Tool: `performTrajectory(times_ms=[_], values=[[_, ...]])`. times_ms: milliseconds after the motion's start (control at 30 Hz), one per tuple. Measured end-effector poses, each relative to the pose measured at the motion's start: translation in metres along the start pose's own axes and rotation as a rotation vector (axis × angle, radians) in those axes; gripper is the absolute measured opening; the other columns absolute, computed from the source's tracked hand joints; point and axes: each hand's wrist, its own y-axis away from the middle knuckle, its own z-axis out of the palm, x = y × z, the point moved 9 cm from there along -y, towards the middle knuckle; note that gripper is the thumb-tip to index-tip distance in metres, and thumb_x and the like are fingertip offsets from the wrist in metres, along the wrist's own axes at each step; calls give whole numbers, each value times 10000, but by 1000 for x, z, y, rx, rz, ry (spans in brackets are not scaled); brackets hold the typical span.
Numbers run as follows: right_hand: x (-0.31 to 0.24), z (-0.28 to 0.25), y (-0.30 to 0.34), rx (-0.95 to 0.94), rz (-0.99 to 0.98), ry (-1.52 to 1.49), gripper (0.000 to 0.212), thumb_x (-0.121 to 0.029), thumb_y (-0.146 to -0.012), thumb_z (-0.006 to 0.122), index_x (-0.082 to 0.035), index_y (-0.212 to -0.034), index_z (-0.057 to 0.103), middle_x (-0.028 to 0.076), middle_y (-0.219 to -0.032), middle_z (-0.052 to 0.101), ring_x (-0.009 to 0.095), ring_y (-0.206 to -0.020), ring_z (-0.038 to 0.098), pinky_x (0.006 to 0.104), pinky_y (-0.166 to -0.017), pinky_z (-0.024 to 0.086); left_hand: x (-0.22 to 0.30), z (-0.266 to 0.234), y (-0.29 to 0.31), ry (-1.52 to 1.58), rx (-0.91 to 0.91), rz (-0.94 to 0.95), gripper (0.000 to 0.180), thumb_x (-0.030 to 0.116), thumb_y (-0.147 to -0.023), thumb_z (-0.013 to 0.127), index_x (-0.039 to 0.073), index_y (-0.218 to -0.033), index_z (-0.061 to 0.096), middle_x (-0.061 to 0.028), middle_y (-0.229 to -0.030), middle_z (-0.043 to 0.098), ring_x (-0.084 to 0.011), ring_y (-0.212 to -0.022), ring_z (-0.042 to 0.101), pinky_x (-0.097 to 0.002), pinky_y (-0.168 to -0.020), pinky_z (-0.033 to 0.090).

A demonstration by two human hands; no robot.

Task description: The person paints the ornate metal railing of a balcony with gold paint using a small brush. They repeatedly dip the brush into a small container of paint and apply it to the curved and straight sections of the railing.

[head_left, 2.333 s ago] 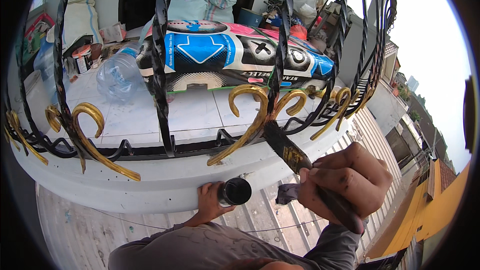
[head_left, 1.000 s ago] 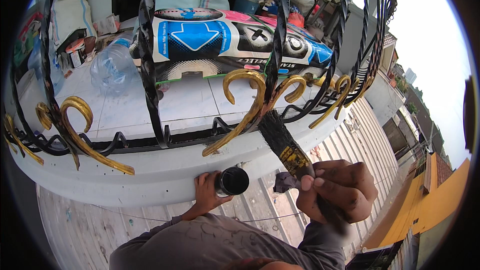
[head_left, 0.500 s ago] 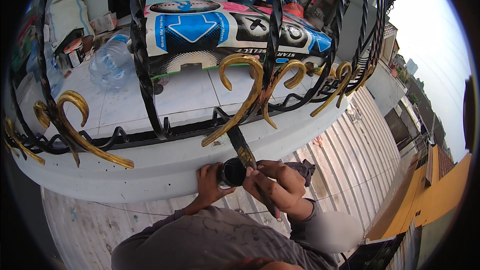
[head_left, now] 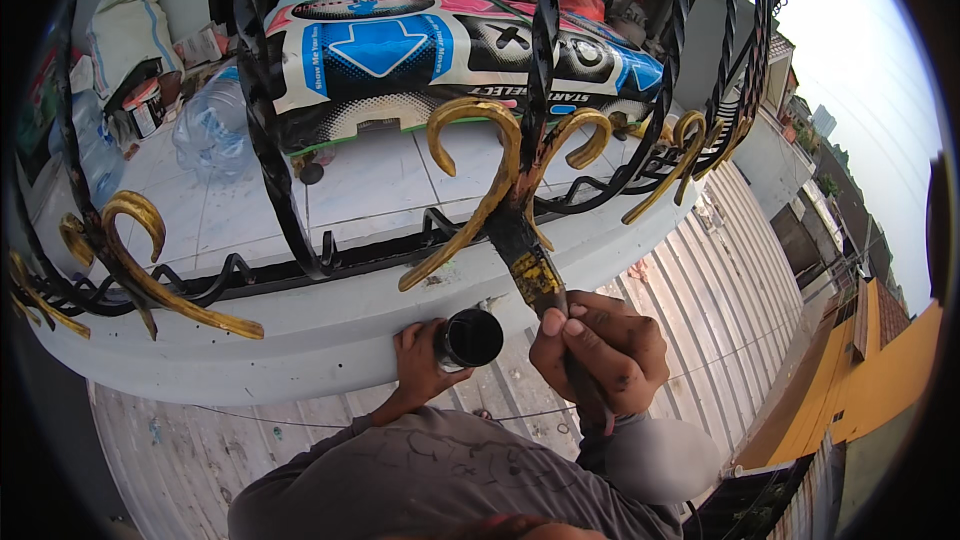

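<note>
My right hand (head_left: 610, 352) pinches the handle of a paintbrush (head_left: 537, 278) whose dark bristles and yellow-smeared band point up and away. Its bristle tip meets the base of a black iron railing bar, just under the gold scrolls (head_left: 490, 190); whether it presses there I cannot tell. Lower left of the brush, my left hand (head_left: 420, 360) wraps around a small dark cup (head_left: 472, 338). The cup's mouth faces up and its inside looks black. Next to the cup runs the white curved ledge (head_left: 330, 330) below the railing.
Twisted black bars (head_left: 262, 110) rise along the ledge. Behind them, a printed game mat (head_left: 390, 65) covers something low on the white tiles, beside a clear plastic bottle (head_left: 212, 125) and sacks (head_left: 138, 25). Below the ledge spreads a ribbed metal roof (head_left: 690, 310).
My right hand has shifted right with the brush, away from the cup. The bristles now lie at the base of the bar. My left hand keeps the cup nearly in place.
</note>
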Motion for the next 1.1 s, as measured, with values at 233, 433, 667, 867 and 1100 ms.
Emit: performTrajectory(times_ms=[233, 433, 667, 867, 1100], values=[[15, -11, -32, -58, 169, 31, 318, 10, -695, 893, -114, -927, 714, 72, -805, 695, 184, -679, 735, 261, -558, 570, -5, 4, 1, 3, -30, -19, 982, 547, -604, 904, 52, -1374, 547, -115, -1289, 599, -348, -1246, 451, -524, -1081, 304], [10, -48, -54, 202, 140, 135, 239, -71, -821, 859, -92, -891, 632, 81, -745, 620, 171, -660, 689, 256, -548, 563, -7, 7, 3, -8, -10, -19, 996, 525, -580, 923, 54, -1373, 546, -115, -1286, 599, -347, -1255, 445, -528, -1093, 307], [18, -29, -70, -122, 110, -29, 246, -53, -818, 859, -47, -802, 613, 86, -694, 592, 174, -645, 664, 248, -477, 517, -1, 2, 1, -38, 17, 5, 1011, 424, -505, 974, 46, -1342, 551, -137, -1268, 589, -368, -1238, 445, -515, -1065, 381], [31, -49, -96, 142, 28, 51, 239, -42, -822, 830, -12, -877, 600, 131, -704, 626, 145, -593, 600, 239, -474, 467, -1, 1, 3, -21, 53, 36, 1016, 538, -585, 919, 35, -1383, 540, -117, -1295, 600, -345, -1238, 458, -525, -1080, 310], [28, -19, -96, -221, 31, -65, 239, -42, -696, 866, -64, -747, 634, 65, -620, 599, 128, -540, 580, 238, -468, 435, -2, 3, 4, -18, 13, 24, 978, 564, -617, 893, 37, -1367, 552, -113, -1305, 595, -352, -1241, 453, -525, -1072, 310]])
